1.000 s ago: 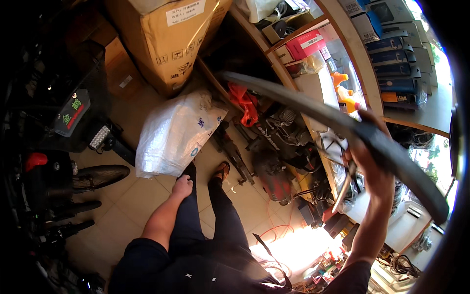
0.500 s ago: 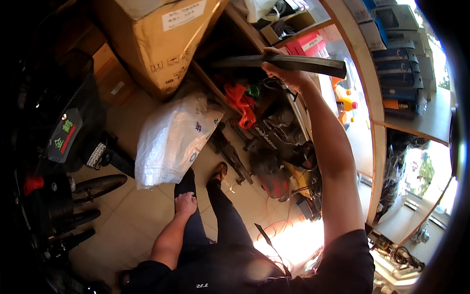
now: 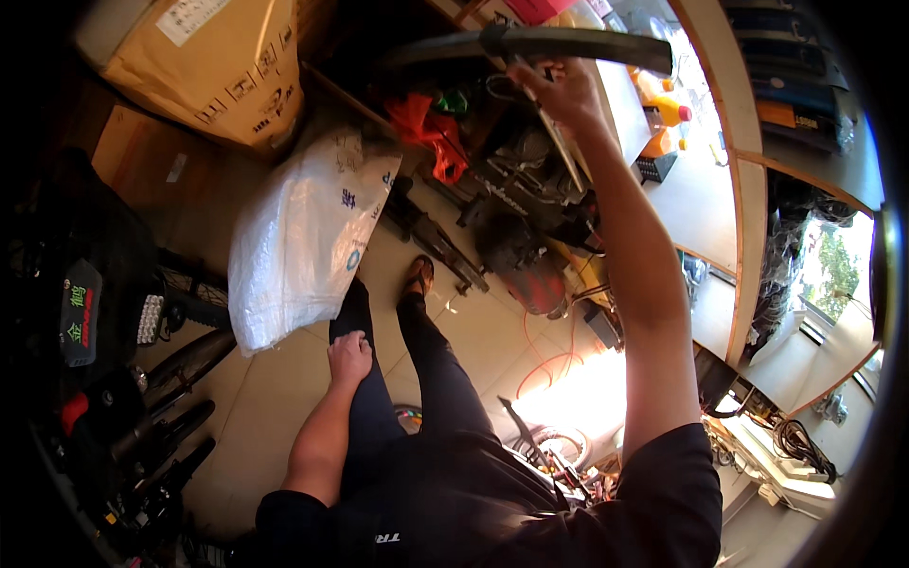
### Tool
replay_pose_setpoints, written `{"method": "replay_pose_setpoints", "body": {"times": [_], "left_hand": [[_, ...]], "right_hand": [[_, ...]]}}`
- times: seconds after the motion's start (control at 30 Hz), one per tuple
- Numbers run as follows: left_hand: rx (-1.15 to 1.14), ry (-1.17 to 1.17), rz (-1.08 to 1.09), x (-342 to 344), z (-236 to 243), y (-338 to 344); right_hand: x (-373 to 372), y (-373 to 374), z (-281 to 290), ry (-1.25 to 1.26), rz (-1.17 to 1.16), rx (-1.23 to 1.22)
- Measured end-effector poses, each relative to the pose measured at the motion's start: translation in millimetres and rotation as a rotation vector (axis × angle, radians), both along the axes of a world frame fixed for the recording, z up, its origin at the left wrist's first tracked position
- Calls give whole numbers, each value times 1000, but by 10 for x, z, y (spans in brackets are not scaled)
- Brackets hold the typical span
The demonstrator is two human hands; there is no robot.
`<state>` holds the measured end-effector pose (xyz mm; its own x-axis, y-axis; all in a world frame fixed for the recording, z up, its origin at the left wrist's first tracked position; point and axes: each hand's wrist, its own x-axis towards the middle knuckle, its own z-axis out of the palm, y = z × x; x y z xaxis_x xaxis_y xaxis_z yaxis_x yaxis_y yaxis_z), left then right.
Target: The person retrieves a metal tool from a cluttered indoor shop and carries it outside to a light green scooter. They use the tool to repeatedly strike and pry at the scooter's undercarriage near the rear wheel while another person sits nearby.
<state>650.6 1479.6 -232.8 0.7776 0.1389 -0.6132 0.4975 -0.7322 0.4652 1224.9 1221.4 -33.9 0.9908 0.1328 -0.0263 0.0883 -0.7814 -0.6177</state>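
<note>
Evidently, the long dark strip (image 3: 606,44) is up off the floor and in hand, not set down anywhere yet; it spans the air before the wooden shelving (image 3: 748,237), gripped from below near its middle by the right hand (image 3: 565,95); the left hand (image 3: 350,358) lies back-up on the thigh (image 3: 365,407), how tightly its fingers curl I cannot tell; orange bottles (image 3: 670,112) stand near the strip's right end; below, a red bag (image 3: 426,137) and a reddish tank (image 3: 535,284) crowd the floor; leftward, a white wrapped package (image 3: 298,246) and cardboard box (image 3: 204,80) narrow the space.
</note>
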Motion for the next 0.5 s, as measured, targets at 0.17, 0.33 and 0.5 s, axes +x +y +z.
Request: {"method": "replay_pose_setpoints", "body": {"times": [0.17, 0.33, 0.5], "left_hand": [[6, 42, -75, 101, -37, -101], [7, 35, -83, 111, -36, -101], [36, 38, -148, 221, -6, -98]], "right_hand": [[-23, -190, 187, -117, 208, -125], [-273, 121, 437, -205, 137, -248], [-989, 52, 30, -239, -78, -22]]}}
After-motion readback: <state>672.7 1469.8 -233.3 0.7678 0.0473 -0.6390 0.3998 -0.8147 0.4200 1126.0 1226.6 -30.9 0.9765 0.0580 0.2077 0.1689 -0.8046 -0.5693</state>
